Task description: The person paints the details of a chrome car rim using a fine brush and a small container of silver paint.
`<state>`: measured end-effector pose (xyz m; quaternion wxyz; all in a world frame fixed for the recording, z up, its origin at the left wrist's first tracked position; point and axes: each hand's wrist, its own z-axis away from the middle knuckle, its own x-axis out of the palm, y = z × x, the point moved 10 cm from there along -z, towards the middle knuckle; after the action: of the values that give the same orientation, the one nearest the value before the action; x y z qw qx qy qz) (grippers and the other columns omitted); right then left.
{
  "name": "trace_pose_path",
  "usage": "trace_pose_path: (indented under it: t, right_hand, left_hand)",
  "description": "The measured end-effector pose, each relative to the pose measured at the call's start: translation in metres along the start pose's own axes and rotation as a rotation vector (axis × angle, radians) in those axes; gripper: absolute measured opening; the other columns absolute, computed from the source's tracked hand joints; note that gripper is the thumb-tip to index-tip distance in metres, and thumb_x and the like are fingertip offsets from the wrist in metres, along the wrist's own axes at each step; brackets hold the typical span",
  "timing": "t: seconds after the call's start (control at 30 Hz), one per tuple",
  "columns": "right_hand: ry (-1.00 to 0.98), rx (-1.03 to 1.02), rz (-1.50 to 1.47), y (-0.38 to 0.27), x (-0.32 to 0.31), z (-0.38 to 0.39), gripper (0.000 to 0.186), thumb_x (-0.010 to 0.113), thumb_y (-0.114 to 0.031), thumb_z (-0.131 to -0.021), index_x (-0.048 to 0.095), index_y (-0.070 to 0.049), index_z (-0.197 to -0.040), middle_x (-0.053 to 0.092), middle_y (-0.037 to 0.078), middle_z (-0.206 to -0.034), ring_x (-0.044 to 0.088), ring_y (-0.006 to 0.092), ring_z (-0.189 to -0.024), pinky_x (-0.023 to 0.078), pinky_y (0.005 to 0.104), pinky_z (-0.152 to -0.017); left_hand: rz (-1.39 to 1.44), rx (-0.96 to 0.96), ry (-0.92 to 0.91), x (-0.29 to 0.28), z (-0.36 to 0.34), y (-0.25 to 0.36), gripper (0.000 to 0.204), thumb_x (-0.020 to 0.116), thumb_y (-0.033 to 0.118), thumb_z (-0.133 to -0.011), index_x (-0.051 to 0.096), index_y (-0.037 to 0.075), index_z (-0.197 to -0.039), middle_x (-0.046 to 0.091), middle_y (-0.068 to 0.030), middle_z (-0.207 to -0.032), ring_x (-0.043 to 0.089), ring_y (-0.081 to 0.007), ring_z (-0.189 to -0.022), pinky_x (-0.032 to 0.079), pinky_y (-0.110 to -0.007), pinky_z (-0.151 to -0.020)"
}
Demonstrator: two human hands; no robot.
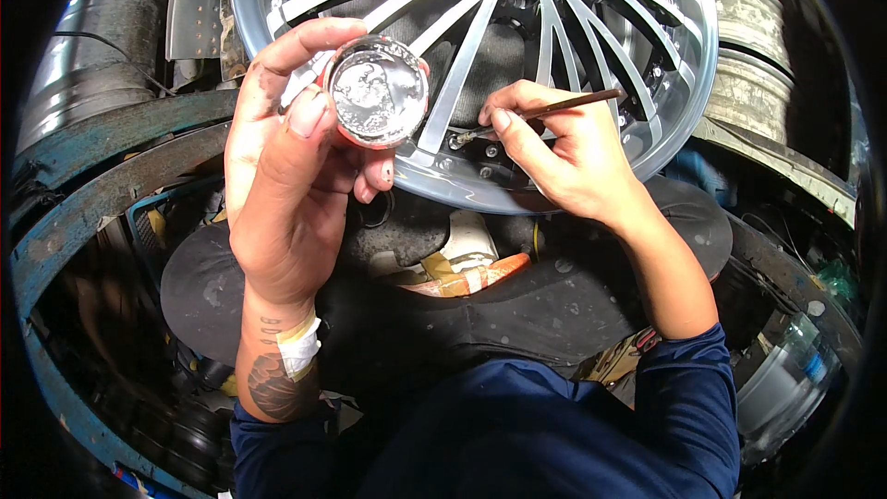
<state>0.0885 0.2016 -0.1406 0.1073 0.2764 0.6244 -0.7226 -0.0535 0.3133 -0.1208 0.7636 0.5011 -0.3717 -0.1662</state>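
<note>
My left hand (286,148) is closed round a small red-rimmed paint pot (379,92), tilted so that the silver paint inside shows. Between the thumb and fingers of my right hand (568,152) is a thin paintbrush (573,103) with a dark brown handle. Its tip is down at the rim end of a spoke, by a small bolt (457,140) on the wheel; whether it touches cannot be made out. The multi-spoke alloy wheel rim (471,37) has silver spoke faces with black recesses between them. My right fingers lie close over its near edge.
Below the wheel is a worn orange-and-white taped piece (471,277) beside my dark-clothed legs (536,300). Curved blue metal bars (120,148) run along the left. More metal rims (753,55) stand at the right, and a clear plastic bottle (799,351) lies at lower right.
</note>
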Motion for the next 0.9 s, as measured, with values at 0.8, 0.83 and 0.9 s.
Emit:
trace_pose_path:
  t: [0.8, 0.83, 0.9]
  right_hand:
    - [-0.001, -0.018, 0.017, 0.0008, -0.0027, 0.0012, 0.018, 0.058, -0.018, -0.092, 0.067, -0.001, -0.091, 0.066, 0.010, -0.064, 0.066, 0.0205, -0.056, 0.050, 0.0310, -0.055]
    - [0.002, -0.026, 0.017, -0.0003, -0.0026, 0.0009, 0.018, 0.059, -0.017, -0.092, 0.067, -0.001, -0.091, 0.066, 0.010, -0.064, 0.066, 0.0204, -0.056, 0.050, 0.0310, -0.055]
    - [0.016, -0.042, 0.007, -0.0021, -0.0023, 0.0008, 0.018, 0.059, -0.017, -0.092, 0.067, -0.001, -0.090, 0.065, 0.010, -0.064, 0.065, 0.0202, -0.055, 0.049, 0.0310, -0.054]
  left_hand:
    - [-0.015, 0.014, -0.028, 0.0008, 0.0000, -0.0030, 0.054, 0.047, 0.035, -0.098, 0.036, -0.001, -0.137, 0.056, -0.0318, -0.123, 0.052, -0.0095, -0.064, 0.047, -0.019, -0.065]
    - [-0.017, 0.014, -0.027, 0.0005, 0.0006, -0.0021, 0.054, 0.047, 0.035, -0.098, 0.036, -0.001, -0.137, 0.056, -0.0318, -0.123, 0.052, -0.0095, -0.064, 0.047, -0.019, -0.065]
    - [-0.012, 0.019, -0.027, 0.0004, 0.0021, 0.0001, 0.054, 0.046, 0.035, -0.099, 0.035, -0.001, -0.138, 0.056, -0.0319, -0.123, 0.052, -0.0094, -0.064, 0.047, -0.019, -0.065]
